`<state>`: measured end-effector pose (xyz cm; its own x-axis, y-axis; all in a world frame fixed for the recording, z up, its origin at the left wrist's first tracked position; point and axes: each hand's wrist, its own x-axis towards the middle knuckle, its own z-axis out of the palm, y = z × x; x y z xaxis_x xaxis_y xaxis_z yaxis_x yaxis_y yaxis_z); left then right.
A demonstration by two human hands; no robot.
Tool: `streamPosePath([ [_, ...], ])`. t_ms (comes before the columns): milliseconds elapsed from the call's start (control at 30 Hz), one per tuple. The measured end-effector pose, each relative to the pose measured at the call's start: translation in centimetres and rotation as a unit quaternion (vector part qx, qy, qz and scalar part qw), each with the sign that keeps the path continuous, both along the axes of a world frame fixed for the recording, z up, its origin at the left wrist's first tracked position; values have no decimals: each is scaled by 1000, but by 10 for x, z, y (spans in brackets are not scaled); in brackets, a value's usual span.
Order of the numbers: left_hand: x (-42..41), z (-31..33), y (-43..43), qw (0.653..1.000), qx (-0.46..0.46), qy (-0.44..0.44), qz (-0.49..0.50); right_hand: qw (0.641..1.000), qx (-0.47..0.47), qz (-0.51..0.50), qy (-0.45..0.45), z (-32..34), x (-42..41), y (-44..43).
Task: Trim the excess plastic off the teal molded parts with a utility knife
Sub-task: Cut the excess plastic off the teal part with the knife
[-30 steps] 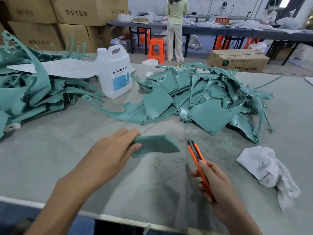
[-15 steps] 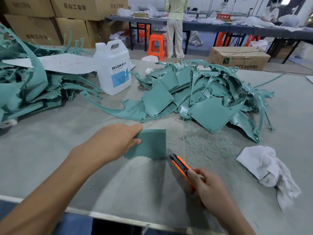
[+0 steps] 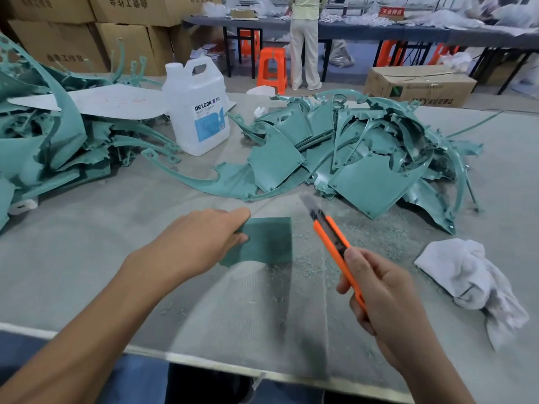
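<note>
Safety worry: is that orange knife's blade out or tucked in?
Out. A grey blade juts from the orange utility knife gripped by the right hand.

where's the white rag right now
Head view, right side: the crumpled white cloth rag lies on the table, right of the orange utility knife, in front of the teal parts pile.

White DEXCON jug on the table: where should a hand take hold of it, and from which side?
By the loop handle on top, reaching down from above: the jug stands upright, and the handle's opening is clear to hook through.
</note>
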<state>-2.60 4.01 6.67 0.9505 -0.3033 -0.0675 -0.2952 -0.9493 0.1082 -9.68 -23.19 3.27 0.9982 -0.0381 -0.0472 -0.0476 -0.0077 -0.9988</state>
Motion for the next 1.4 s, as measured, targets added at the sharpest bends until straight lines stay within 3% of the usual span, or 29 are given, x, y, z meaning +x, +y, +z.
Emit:
streamPosePath([
  [200,2,2,-2,1000,10,10,5,994,-68,2,87,-50,-9,17],
  [467,-2,3,-2,1000,-7,-7,6,996,62,57,14,0,-16,-4],
  [500,-3,4,-2,1000,-7,-10,3,999,27,41,14,-2,-14,-10],
  [567,-4,4,-2,1000,-6,-21,-3,990,-139,-15,12,-15,-7,-25],
  [667,-6,4,-1,999,-9,-31,-3,915,-400,-46,25,-37,1,-46],
  [767,-12,8,-1,999,-38,-26,-18,843,-531,-89,2,-43,2,-52],
  [800,-14,11,-2,998,-55,-24,-29,838,-533,-114,-31,-41,1,-52],
  [867,-20,17,-6,993,-91,-24,-68,872,-471,-98,-91,-22,-1,-44],
  [967,-30,25,-24,984,-111,-45,-132,912,-375,54,-157,3,-4,-17],
  [1067,-43,30,-36,959,-181,-179,-127,923,-305,101,-211,6,-3,7],
  [1100,-48,28,-38,937,-220,-253,-94,933,-274,86,-218,6,-4,14],
  [1167,-61,24,-42,857,-367,-361,20,952,-211,26,-219,1,-6,24],
  [1233,-74,17,-54,755,-564,-307,131,962,-165,-28,-216,-2,-10,32],
  [1267,-78,10,-60,723,-625,-241,170,965,-152,-39,-212,-4,-13,36],
  [1300,-81,1,-64,724,-642,-175,180,967,-147,-40,-204,-7,-17,40],
  [1400,-88,-19,-78,796,-603,-17,51,967,-163,11,-194,-4,-32,55],
])
